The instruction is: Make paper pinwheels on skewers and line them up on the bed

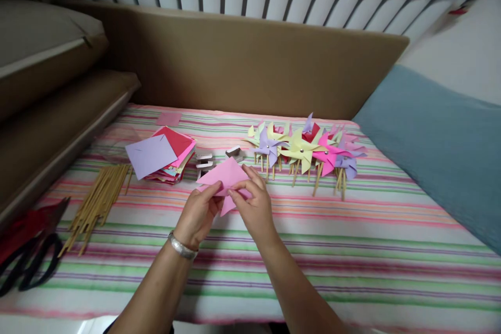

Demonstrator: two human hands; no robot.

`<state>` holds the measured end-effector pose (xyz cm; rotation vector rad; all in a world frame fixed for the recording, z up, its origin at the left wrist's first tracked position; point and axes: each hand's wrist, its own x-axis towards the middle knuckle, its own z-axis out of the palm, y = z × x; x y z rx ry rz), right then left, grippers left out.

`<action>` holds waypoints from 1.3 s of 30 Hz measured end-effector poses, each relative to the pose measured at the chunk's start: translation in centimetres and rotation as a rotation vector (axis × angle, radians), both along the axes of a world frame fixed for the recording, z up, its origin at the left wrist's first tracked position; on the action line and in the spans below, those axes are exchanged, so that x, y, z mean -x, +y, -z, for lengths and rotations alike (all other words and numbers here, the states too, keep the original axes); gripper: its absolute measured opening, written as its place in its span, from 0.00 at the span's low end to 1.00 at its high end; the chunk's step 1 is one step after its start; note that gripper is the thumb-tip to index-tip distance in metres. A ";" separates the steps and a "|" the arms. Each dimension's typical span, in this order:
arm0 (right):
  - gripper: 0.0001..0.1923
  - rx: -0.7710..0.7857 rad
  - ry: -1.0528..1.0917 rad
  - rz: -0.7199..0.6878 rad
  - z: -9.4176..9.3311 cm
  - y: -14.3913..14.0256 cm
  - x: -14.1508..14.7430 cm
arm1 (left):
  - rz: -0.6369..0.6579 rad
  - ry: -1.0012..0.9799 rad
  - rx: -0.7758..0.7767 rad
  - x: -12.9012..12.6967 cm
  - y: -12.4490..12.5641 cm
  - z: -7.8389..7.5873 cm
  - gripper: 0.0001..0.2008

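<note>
Over the middle of the striped cloth, both hands hold one pink paper (227, 171) with cuts in it. My left hand (199, 214), with a silver bracelet on the wrist, pinches its left side between thumb and fingers. On the right side my right hand (254, 201) grips the paper with thumb and index finger near its centre. Just behind the paper stand small white boxes (204, 163), partly hidden. To the left lies a stack of coloured paper squares, topped by a lilac square (151, 155) and a red one (177, 142).
Several finished paper pinwheels (300, 150) on sticks lie at the right. Thin wooden sticks (96, 198) and black-handled scissors (37, 255) are at the left. A brown board (242, 62) borders the back, a blue cushion (438, 141) the right, stacked cushions (58, 94) the left.
</note>
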<state>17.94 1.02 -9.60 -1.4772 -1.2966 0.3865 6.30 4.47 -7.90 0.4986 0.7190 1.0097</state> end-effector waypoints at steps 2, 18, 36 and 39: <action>0.02 0.022 0.041 0.006 -0.2 0.1 -0.1 | 0.010 0.009 -0.003 0.0 0.0 0.0 0.05; 0.13 0.086 0.289 -0.031 -0.8 0.1 -0.5 | -0.014 0.190 -0.103 -0.1 0.0 0.2 0.16; 0.11 0.360 0.713 -0.269 -0.8 0.3 -1.8 | 0.090 0.263 -0.090 0.2 0.1 0.4 0.13; 0.11 0.356 0.778 -0.267 -0.7 0.3 -1.8 | 0.113 0.228 -0.085 0.3 0.2 0.4 0.13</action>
